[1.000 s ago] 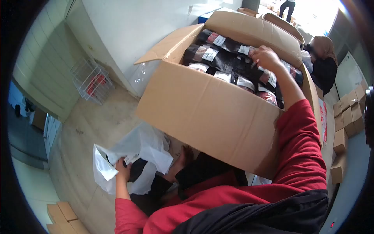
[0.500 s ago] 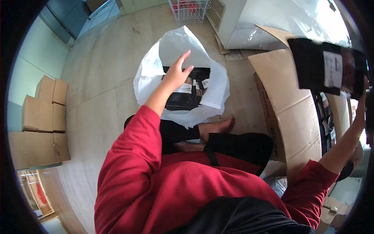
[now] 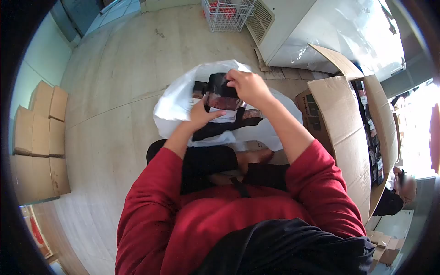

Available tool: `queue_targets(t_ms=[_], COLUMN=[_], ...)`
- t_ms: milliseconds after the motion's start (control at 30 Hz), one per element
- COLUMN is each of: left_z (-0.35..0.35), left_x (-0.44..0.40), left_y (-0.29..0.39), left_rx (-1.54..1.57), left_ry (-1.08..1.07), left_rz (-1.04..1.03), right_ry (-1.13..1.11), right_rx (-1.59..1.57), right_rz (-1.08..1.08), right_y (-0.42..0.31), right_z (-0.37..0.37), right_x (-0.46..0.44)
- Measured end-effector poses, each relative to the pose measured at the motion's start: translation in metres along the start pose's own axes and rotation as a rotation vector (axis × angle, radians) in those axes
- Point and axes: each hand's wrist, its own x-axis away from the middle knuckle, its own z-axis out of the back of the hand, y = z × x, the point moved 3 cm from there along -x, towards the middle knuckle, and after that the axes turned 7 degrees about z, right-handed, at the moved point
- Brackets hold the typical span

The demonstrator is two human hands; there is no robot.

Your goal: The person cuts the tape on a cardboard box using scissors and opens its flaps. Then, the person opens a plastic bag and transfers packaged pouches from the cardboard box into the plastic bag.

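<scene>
A black pouch (image 3: 223, 97) with a clear window and a white label is held over the mouth of a white plastic bag (image 3: 173, 103). My right hand (image 3: 250, 87) pinches its upper right edge. At the lower left side of the pouch is my left hand (image 3: 201, 115), its thumb lying across the label. More black pouches (image 3: 251, 117) lie inside the bag, which rests on the floor in front of my legs. The pouch hides part of the bag's contents.
At the right, an open cardboard box (image 3: 341, 133) holds several black pouches. A white appliance (image 3: 316, 32) and a wire basket (image 3: 225, 16) stand ahead. Small cartons (image 3: 41, 137) are stacked at the left. Another person (image 3: 389, 201) is partly visible at the far right.
My view has turned from the box to the bag. My right hand has brought a pouch from the box to above the bag, and my left hand has met it there.
</scene>
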Motion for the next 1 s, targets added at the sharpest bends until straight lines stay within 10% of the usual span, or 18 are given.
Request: queue_targets(t_ms=[233,300,433,567,667,833,1000], left_z=[-0.087,-0.114,-0.135,-0.139,-0.132,-0.133,-0.131], left_x=[-0.059,-0.085,-0.113,-0.113,-0.097,-0.079,-0.109], left_y=[-0.028,-0.061,-0.093,-0.125,-0.09,-0.035,-0.137], left_rx=[0.396,0.411,-0.074,-0.503,-0.673,-0.986,-1.26], left_ry=[-0.097,-0.098,-0.019,0.107,0.128,0.132,-0.014], left_rz=[0.541,0.483,0.282,0.246,0.276,0.384,-0.26], right_ry=[-0.468,-0.978,-1.23,-0.476,-0.269,0.161,-0.072], right_rx=[0.39,0.776,0.771,0.315,-0.106,0.461,0.559], right_rz=[-0.387,-0.301,-0.125,0.28,-0.218,-0.677,-1.045], right_y=[0.05,0.05,0.037,0.001,0.03,0.181,0.266], right_z=[0.013,0.043,0.087,0.163,0.261,0.381,0.361], right_x=[0.024,0.053,0.092,0.127,0.162,0.33,0.451])
